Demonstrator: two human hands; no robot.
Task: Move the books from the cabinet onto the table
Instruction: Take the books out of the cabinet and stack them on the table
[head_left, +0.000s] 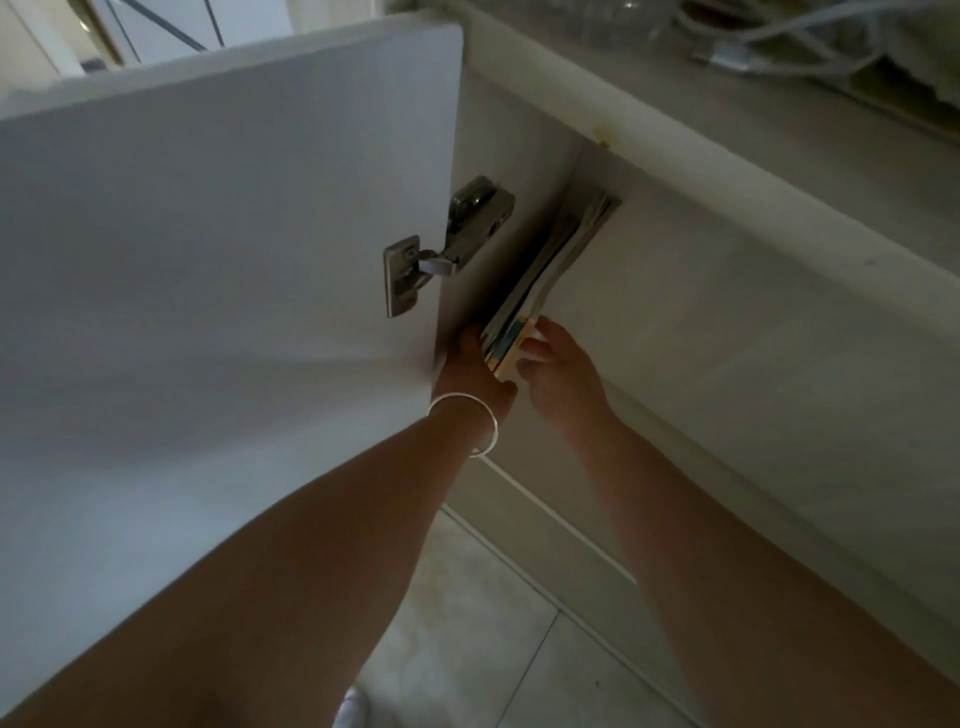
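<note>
A stack of thin books stands on edge inside the white cabinet, pressed against its left wall. Only the top edges and a colourful spine end show. My left hand, with a silver bangle on the wrist, presses against the left side of the stack's near end. My right hand presses against the right side, fingers curled on the covers. Both hands clamp the stack between them. The lower part of the books is hidden by the hands.
The open white cabinet door with a metal hinge stands close on the left. The pale counter top above carries white cables. Light floor tiles lie below.
</note>
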